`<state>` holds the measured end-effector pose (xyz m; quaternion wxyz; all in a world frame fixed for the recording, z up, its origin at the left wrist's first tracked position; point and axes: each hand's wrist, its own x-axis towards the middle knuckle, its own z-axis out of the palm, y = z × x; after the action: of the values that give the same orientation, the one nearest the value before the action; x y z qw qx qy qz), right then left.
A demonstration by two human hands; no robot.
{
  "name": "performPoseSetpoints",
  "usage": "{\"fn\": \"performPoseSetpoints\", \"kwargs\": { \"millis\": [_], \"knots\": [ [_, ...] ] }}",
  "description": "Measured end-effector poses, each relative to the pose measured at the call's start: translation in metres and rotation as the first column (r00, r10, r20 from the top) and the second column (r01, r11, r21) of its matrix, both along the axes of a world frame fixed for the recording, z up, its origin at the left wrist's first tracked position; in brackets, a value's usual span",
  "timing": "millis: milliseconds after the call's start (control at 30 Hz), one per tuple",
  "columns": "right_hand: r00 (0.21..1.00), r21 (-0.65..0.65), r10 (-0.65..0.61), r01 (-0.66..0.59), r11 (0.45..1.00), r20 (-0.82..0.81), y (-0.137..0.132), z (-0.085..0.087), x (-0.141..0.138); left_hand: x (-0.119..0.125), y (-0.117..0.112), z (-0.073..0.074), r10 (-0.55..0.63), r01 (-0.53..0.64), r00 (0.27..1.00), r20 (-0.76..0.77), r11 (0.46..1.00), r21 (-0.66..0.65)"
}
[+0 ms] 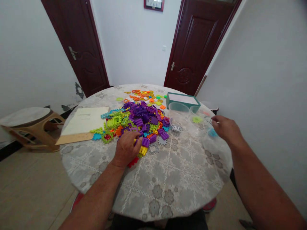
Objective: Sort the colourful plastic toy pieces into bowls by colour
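My left hand [127,148] is at the front edge of a large pile of interlocking plastic building pieces [144,111], its fingers curled among them. A bit of yellow shows by the thumb, but what the fingertips grip is hidden. Close beside it are yellow pieces [143,151], a purple piece [145,142] and a red piece [133,162]. Over at the right, my right hand [226,129] pinches a small pale grey piece [212,121] above clear plastic tubs. One tub holds a lime-green piece [197,119], another a blue piece [212,132].
A large clear tub [179,116] stands by a green box [183,99]. Grey pieces [176,128] lie near it. On the left are an open pad of paper [83,119] and a stool [31,127]. A patterned cloth covers the round table [153,191].
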<state>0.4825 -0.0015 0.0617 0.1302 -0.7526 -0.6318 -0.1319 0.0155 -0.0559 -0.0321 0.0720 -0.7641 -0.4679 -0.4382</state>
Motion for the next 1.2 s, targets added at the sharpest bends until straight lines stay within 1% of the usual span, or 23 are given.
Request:
{"fn": "performPoseSetpoints", "kwargs": {
  "millis": [33, 67, 133, 200, 233, 267, 300, 367, 467, 533, 567, 633, 667, 700, 767, 800, 867, 933, 1067, 1133, 1200],
  "knots": [
    [0.993, 0.022, 0.114, -0.113, 0.993, -0.035, -0.008, -0.003, -0.023, 0.000, 0.000, 0.000, 0.000, 0.000, 1.000, 0.000, 1.000, -0.007],
    [0.971, 0.027, 0.228, -0.226, 0.974, -0.072, -0.016, -0.007, -0.049, 0.000, 0.000, -0.001, -0.002, 0.002, 1.000, -0.001, 1.000, -0.014],
    [0.888, -0.011, 0.431, -0.438, 0.899, -0.158, -0.030, -0.020, -0.100, 0.001, -0.001, -0.001, -0.011, 0.011, 1.000, -0.008, 1.000, -0.026],
    [0.828, -0.052, 0.529, -0.545, 0.837, -0.185, -0.040, -0.036, -0.146, 0.003, -0.002, -0.001, -0.021, 0.020, 1.000, -0.022, 0.999, -0.031],
    [0.822, -0.086, 0.544, -0.563, 0.822, -0.170, -0.043, -0.044, -0.166, 0.003, -0.002, -0.001, -0.025, 0.024, 0.999, -0.031, 0.999, -0.034],
    [0.831, -0.123, 0.536, -0.554, 0.824, -0.148, -0.044, -0.051, -0.184, 0.004, -0.003, -0.001, -0.028, 0.026, 0.999, -0.043, 0.999, -0.039],
    [0.848, -0.160, 0.516, -0.530, 0.833, -0.124, -0.044, -0.057, -0.198, 0.004, -0.004, 0.000, -0.031, 0.028, 0.998, -0.061, 0.998, -0.047],
    [0.889, -0.219, 0.450, -0.457, 0.862, -0.084, -0.041, -0.068, -0.218, 0.005, -0.005, 0.002, -0.037, 0.029, 0.993, -0.108, 0.997, -0.077],
    [0.928, -0.263, 0.369, -0.370, 0.891, -0.057, -0.034, -0.080, -0.230, 0.007, -0.008, 0.005, -0.056, 0.031, 0.980, -0.193, 0.991, -0.131],
    [0.934, -0.250, 0.352, -0.356, 0.900, -0.063, -0.030, -0.088, -0.229, 0.008, -0.009, 0.006, -0.066, 0.029, 0.970, -0.235, 0.987, -0.159],
    [0.933, -0.223, 0.351, -0.359, 0.906, -0.076, -0.029, -0.092, -0.227, 0.008, -0.010, 0.005, -0.069, 0.027, 0.966, -0.249, 0.985, -0.169],
    [0.913, -0.117, 0.387, -0.402, 0.908, -0.128, -0.028, -0.099, -0.221, 0.008, -0.010, 0.005, -0.072, 0.021, 0.960, -0.270, 0.983, -0.185],
    [0.886, -0.044, 0.431, -0.444, 0.895, -0.169, -0.028, -0.102, -0.218, 0.009, -0.010, 0.004, -0.074, 0.021, 0.958, -0.276, 0.982, -0.190],
    [0.843, 0.034, 0.491, -0.497, 0.867, -0.218, -0.029, -0.104, -0.216, 0.009, -0.010, 0.004, -0.074, 0.020, 0.957, -0.280, 0.981, -0.192],
    [0.717, 0.162, 0.620, -0.603, 0.781, -0.318, -0.032, -0.107, -0.212, 0.009, -0.010, 0.003, -0.076, 0.023, 0.958, -0.276, 0.982, -0.189],
    [0.651, 0.204, 0.669, -0.644, 0.737, -0.358, -0.034, -0.108, -0.212, 0.009, -0.010, 0.003, -0.077, 0.028, 0.960, -0.269, 0.982, -0.185],
    [0.562, 0.251, 0.719, -0.689, 0.680, -0.408, -0.037, -0.109, -0.214, 0.010, -0.010, 0.003, -0.075, 0.032, 0.966, -0.248, 0.985, -0.172],
    [0.525, 0.279, 0.741, -0.702, 0.655, -0.420, -0.039, -0.109, -0.219, 0.011, -0.010, 0.004, -0.059, 0.023, 0.971, -0.231, 0.987, -0.158],
    [0.477, 0.333, 0.766, -0.705, 0.627, -0.432, -0.039, -0.108, -0.231, 0.010, -0.009, 0.005, -0.010, -0.018, 0.973, -0.232, 0.993, -0.117],
    [0.451, 0.363, 0.790, -0.714, 0.599, -0.416, -0.038, -0.109, -0.235, 0.009, -0.007, 0.004, 0.027, -0.046, 0.973, -0.228, 0.996, -0.077],
    [0.450, 0.365, 0.808, -0.730, 0.578, -0.381, -0.037, -0.112, -0.237, 0.008, -0.005, 0.001, 0.068, -0.072, 0.978, -0.196, 0.997, -0.016]
  ]
}}
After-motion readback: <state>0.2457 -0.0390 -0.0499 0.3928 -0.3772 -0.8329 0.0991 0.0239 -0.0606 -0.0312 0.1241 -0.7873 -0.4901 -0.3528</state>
